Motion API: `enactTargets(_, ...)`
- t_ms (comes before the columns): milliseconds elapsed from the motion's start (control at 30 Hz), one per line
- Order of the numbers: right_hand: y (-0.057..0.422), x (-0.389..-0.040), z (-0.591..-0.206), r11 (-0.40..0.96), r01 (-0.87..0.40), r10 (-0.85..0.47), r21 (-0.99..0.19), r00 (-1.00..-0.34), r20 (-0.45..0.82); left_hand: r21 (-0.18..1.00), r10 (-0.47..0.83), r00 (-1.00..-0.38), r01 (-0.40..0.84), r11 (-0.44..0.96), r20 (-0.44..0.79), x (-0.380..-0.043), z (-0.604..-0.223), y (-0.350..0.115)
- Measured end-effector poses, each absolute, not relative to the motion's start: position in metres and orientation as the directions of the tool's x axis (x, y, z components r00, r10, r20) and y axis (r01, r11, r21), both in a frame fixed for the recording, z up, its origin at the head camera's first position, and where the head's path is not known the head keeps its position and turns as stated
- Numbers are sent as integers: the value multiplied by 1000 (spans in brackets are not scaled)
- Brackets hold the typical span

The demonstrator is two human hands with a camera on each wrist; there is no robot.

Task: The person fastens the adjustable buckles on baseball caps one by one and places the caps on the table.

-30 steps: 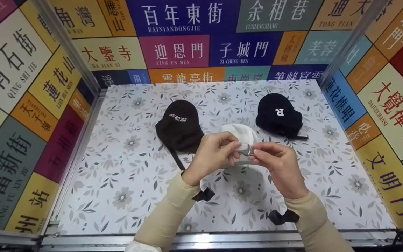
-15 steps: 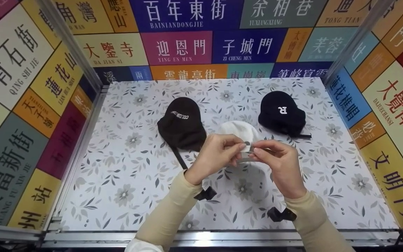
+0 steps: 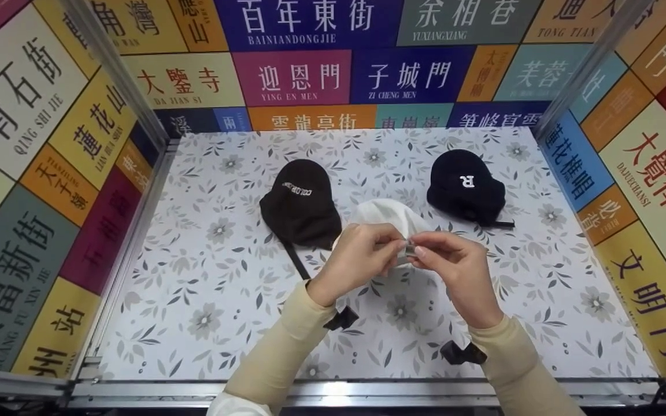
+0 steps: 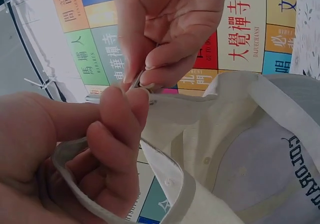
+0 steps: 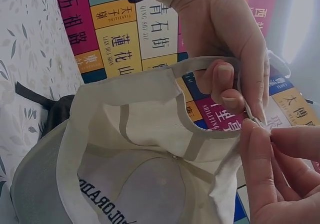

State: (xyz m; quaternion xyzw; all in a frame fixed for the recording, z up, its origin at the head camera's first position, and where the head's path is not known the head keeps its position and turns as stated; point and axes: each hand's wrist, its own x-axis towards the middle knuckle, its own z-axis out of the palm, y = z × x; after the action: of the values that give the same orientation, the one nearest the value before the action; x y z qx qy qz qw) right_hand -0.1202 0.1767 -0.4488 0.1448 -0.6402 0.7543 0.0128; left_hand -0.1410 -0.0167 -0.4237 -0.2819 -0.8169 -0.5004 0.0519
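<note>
Now you're pinching the strap (image 5: 204,62) of the white cap (image 3: 388,212) with both hands, up over the tabletop (image 3: 171,289). Your left hand (image 3: 359,254) is gripping it between thumb and fingers, and your right hand (image 3: 463,268) is pinching just beside it, where a small shiny bit (image 4: 134,79) is peeking out. You're probably using both hands because the strap is thin and floppy, so each grip is helping the other. You're having the cap's hole face you, with the strap on top and the brim (image 5: 37,169) underneath, maybe so your fingers are reaching the strap easily. The brown cap (image 3: 299,202) and the black cap (image 3: 463,185) are lying one on each side, perhaps giving your hands some room.

Your fingertips are hiding most of the shiny bit, so you can't tell if the strap is going through it. From above, your hands are covering the brim, and whether it's touching the tabletop isn't showing. The dark letters (image 4: 302,169) inside the cap are running off the edge of the left wrist view.
</note>
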Motion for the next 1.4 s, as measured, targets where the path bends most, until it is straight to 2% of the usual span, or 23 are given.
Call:
enactTargets(133,174,-119,-445,-184,-179,-179,-967,-961,212,709,404,-804,583,397,436,-141,-426,-14)
enactTargets(333,172,-118,-443,-186,-161,-122,-969,-975,186,543,475,-676,736,404,563,-141,-432,-10)
enactTargets(500,174,-123,-450,-226,-150,-97,-962,-980,176,395,478,-614,781,484,628,-139,-436,-8)
enactTargets(600,176,-125,-453,-251,-153,-99,-956,-978,183,359,464,-605,779,515,647,-139,-437,-7)
enactTargets(867,184,-126,-452,-280,-171,-52,-945,-980,193,364,450,-618,766,530,645,-140,-438,-10)
enactTargets(1133,190,-126,-450,-336,-163,-52,-928,-980,191,394,440,-628,762,514,641,-141,-439,-12)
enactTargets(1400,194,-128,-450,-334,-186,-50,-924,-975,214,398,431,-628,761,512,648,-142,-438,-12)
